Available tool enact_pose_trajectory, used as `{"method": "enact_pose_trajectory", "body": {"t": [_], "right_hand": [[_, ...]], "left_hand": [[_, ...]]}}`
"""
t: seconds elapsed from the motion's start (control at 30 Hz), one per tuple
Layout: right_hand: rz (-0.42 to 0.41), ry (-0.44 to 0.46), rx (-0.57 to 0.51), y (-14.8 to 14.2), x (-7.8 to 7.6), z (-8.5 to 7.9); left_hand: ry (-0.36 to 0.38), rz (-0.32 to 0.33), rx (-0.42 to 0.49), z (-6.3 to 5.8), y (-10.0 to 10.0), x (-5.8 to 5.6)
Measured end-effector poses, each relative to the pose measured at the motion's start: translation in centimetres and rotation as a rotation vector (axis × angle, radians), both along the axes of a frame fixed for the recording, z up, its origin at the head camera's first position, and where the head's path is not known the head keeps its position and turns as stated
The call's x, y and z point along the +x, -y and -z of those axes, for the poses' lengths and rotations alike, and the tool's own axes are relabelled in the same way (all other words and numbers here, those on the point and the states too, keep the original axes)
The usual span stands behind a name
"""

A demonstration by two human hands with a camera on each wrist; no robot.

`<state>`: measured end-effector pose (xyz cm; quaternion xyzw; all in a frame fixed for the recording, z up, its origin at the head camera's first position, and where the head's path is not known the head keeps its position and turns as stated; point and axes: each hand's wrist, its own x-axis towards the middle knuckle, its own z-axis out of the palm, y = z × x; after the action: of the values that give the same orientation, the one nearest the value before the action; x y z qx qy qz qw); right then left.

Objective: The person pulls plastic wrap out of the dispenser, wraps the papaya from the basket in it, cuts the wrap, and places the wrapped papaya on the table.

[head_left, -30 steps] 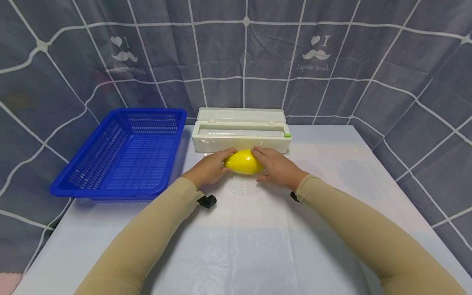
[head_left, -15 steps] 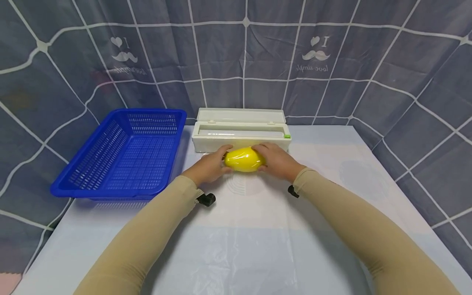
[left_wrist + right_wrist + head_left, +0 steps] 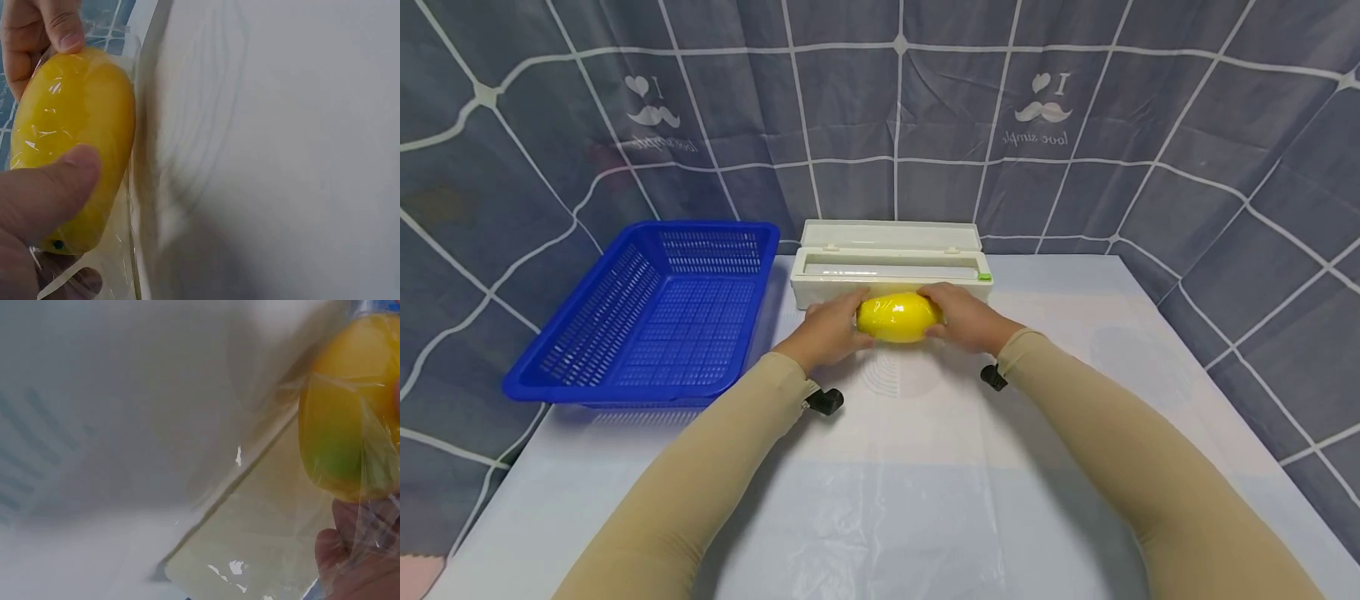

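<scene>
A yellow mango (image 3: 898,318), greenish at one end in the right wrist view, has clear cling film (image 3: 373,447) stretched over it. My left hand (image 3: 831,331) grips its left end, the thumb (image 3: 69,178) lying along its side. At the other end my right hand (image 3: 967,319) holds it, the fingers partly behind the fruit and film. Close behind stands a white cling film dispenser (image 3: 820,292) with its lid (image 3: 891,233) raised. Loose film shows between the mango and the dispenser's front in both wrist views.
A blue plastic basket (image 3: 640,393) with slotted walls stands at the left of the table (image 3: 917,517). A green slider (image 3: 984,277) sits at the dispenser's right end. Grey checked cloth (image 3: 850,108) hangs behind and at both sides.
The mango has moved slightly away toward the dispenser and turned between my hands. My right hand has shifted forward with it, and film creases now show across its top.
</scene>
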<state>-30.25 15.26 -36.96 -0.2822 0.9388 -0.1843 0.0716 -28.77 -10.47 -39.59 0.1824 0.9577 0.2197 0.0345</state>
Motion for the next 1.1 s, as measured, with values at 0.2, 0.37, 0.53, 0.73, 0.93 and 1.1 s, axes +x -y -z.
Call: {"method": "enact_pose_trajectory", "body": {"t": [0.2, 0.37, 0.53, 0.73, 0.93, 1.1], "right_hand": [[-0.003, 0.061, -0.018, -0.3, -0.5, -0.5], [0.008, 0.104, -0.036, -0.4, -0.8, -0.6], [0.065, 0.045, 0.000, -0.3, -0.1, -1.3], [0.040, -0.212, 0.097, 1.4, 1.5, -1.8], [0.016, -0.343, 0.163, 1.8, 1.2, -0.1], [0.015, -0.396, 0.109, 1.5, 0.6, 0.6]], "left_hand": [[-0.078, 0.019, -0.082, 0.0, -0.6, -0.2], [-0.155, 0.011, -0.113, 0.4, -0.7, -0.7], [-0.162, 0.010, -0.103, 0.0, -0.6, -0.9], [-0.159, 0.016, -0.109, -0.5, -0.4, -1.1], [-0.125, 0.010, -0.129, -1.0, -0.2, -1.2], [-0.100, 0.006, -0.121, -1.2, -0.2, -1.1]]}}
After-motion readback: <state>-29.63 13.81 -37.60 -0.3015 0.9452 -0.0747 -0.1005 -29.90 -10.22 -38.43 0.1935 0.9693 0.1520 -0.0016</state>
